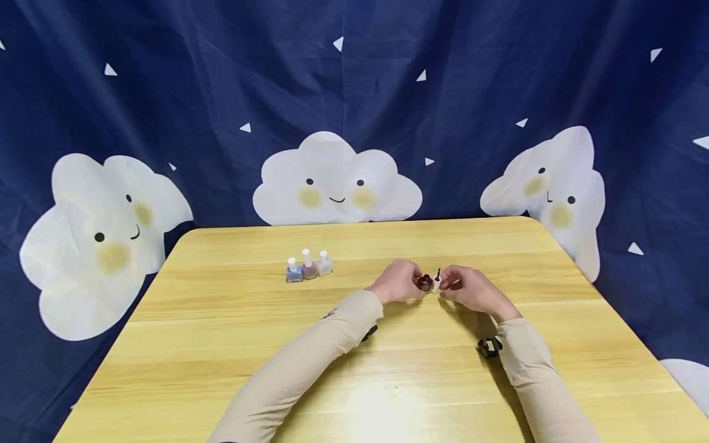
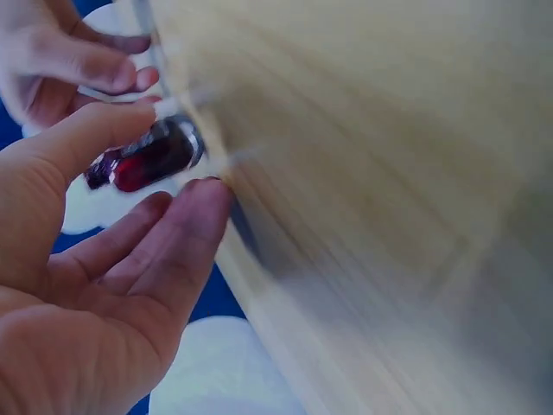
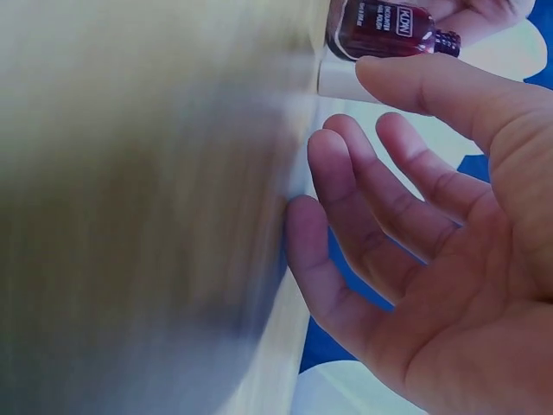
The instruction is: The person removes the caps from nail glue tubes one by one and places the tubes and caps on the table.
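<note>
A dark red nail polish bottle stands uncapped on the table, its threaded neck bare. Right beside it is the white cap, upright with its dark brush pointing up. My left hand is around the bottle's left side; the left wrist view shows thumb and loosely extended fingers on either side of the bottle, without a clear grip. On the cap's other side is my right hand. In the right wrist view its thumb lies against the cap, while the other fingers are spread away from it.
Three white-capped nail polish bottles stand together further left: a blue one, a mauve one and a clear or whitish one. The wooden table ends before a dark blue curtain with cloud prints.
</note>
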A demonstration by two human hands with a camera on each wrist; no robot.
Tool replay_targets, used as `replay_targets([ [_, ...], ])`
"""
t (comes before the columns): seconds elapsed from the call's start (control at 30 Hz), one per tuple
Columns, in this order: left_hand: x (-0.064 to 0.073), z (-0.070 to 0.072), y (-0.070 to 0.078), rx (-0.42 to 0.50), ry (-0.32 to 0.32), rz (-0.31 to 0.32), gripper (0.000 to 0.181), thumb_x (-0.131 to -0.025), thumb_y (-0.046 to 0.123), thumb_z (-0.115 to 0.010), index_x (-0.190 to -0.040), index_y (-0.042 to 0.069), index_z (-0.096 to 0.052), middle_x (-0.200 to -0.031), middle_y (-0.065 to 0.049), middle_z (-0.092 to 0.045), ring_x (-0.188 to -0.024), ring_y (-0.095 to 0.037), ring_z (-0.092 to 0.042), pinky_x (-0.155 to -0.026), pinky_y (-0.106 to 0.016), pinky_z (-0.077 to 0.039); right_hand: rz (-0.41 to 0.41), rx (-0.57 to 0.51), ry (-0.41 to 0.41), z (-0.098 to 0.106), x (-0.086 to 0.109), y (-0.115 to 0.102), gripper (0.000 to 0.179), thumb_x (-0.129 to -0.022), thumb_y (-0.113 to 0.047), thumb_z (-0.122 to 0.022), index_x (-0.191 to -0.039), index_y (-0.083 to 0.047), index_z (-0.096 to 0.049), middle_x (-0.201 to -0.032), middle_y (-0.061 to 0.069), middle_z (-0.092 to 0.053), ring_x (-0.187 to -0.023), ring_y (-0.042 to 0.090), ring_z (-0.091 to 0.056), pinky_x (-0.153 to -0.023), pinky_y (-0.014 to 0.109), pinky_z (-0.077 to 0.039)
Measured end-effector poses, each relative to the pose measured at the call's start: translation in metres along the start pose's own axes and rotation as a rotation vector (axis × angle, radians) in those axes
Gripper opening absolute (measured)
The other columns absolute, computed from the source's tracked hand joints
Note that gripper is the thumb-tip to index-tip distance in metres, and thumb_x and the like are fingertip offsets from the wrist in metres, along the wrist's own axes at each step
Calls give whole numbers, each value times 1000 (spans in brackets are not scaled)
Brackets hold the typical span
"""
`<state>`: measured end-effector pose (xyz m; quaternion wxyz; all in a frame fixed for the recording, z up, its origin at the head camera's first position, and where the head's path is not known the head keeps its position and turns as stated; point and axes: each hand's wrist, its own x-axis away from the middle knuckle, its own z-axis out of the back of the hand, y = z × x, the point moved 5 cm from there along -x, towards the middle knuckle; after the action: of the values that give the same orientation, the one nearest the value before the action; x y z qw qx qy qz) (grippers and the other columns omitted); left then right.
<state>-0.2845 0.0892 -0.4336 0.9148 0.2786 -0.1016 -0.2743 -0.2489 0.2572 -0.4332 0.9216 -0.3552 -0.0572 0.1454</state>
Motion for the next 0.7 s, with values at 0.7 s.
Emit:
replay_targets([
  [0.7, 117, 99, -85, 274, 268, 165, 35, -91, 21, -78, -120, 2, -72, -107, -8, -75, -97, -20, -70, -90, -37, -55, 0, 99, 178, 49, 20, -46, 20, -94, -22, -74, -108, -8, -67, -98, 5, -73, -91, 22, -70, -78, 32, -50],
])
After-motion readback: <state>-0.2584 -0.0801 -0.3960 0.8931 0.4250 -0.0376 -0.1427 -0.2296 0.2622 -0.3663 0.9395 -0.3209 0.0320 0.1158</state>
